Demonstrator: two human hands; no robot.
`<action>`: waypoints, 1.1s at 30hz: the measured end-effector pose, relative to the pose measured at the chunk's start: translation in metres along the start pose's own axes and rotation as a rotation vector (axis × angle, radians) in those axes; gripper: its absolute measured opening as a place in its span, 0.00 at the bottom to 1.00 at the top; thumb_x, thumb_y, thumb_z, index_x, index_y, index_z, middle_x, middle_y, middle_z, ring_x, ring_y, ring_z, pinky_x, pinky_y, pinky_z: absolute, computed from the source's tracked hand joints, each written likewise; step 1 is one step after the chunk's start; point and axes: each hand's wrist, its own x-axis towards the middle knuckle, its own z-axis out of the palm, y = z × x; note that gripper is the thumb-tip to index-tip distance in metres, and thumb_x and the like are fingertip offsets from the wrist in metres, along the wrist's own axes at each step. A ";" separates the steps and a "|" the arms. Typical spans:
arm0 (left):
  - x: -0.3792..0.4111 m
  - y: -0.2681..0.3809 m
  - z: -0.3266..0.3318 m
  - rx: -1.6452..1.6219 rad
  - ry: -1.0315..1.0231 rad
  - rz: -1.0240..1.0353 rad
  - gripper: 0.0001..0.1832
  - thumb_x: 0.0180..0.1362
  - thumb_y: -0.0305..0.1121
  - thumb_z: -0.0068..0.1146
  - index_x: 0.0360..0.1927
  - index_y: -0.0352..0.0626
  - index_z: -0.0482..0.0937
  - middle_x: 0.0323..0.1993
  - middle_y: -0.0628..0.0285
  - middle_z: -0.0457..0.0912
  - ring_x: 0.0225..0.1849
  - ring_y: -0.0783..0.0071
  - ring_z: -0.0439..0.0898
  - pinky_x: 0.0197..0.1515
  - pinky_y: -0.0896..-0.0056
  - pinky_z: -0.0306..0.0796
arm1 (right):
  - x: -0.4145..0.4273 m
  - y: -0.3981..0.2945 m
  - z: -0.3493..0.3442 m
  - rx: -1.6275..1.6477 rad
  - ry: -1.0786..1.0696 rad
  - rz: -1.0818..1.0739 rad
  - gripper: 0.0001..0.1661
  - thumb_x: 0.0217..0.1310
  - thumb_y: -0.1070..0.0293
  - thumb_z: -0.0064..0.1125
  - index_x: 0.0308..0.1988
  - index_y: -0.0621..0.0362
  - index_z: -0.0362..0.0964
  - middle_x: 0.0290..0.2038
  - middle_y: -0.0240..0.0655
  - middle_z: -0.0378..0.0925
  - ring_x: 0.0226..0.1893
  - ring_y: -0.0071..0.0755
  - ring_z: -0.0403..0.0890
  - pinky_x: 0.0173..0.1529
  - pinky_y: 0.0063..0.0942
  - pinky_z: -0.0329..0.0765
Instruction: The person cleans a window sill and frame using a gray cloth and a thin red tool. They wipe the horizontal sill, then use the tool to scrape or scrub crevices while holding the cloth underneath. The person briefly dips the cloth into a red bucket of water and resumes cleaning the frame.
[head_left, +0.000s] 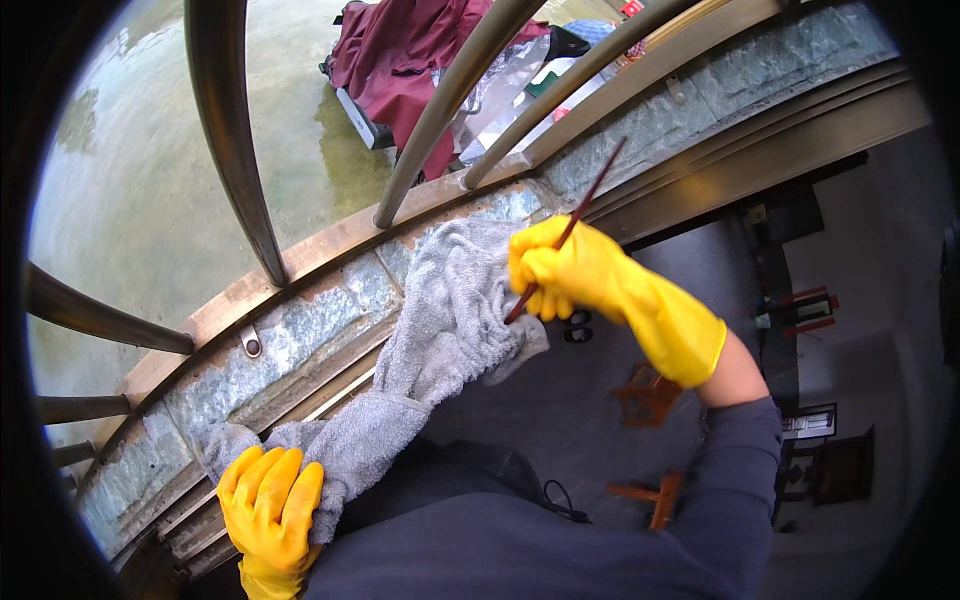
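Observation:
A grey terry towel lies bunched along the window track and the stone sill. My left hand, in a yellow rubber glove, rests closed over the towel's lower left end. My right hand, in a matching glove, grips a thin dark red stick, possibly a chopstick. One end of the stick points up towards the window bars. Its lower end meets the towel's folds, and I cannot tell whether the tip goes into the cloth.
Metal window bars rise from a rail beyond the rough stone sill. Outside, a maroon cover lies over something on wet concrete. Wooden furniture stands on the dark floor indoors, to the right. A metal bracket sits on the sill.

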 end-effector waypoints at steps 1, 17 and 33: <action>0.001 -0.001 -0.001 -0.002 0.012 0.005 0.17 0.45 0.29 0.62 0.43 0.41 0.81 0.43 0.56 0.81 0.44 0.56 0.81 0.54 0.49 0.71 | 0.005 0.003 -0.014 -0.123 0.058 0.049 0.09 0.54 0.68 0.50 0.27 0.57 0.77 0.19 0.36 0.78 0.16 0.27 0.78 0.20 0.23 0.71; -0.004 -0.004 0.001 0.000 0.021 -0.004 0.18 0.44 0.33 0.61 0.41 0.38 0.81 0.41 0.53 0.83 0.44 0.53 0.82 0.54 0.46 0.72 | 0.004 0.003 -0.009 -0.179 0.029 -0.020 0.07 0.53 0.67 0.51 0.25 0.57 0.73 0.18 0.32 0.74 0.16 0.24 0.75 0.21 0.24 0.69; -0.006 -0.007 0.001 -0.020 0.016 -0.008 0.18 0.45 0.32 0.63 0.42 0.39 0.80 0.41 0.53 0.82 0.44 0.52 0.81 0.55 0.47 0.71 | -0.008 0.026 -0.057 -0.039 0.232 -0.035 0.10 0.54 0.68 0.48 0.28 0.60 0.75 0.20 0.37 0.77 0.16 0.26 0.76 0.20 0.22 0.70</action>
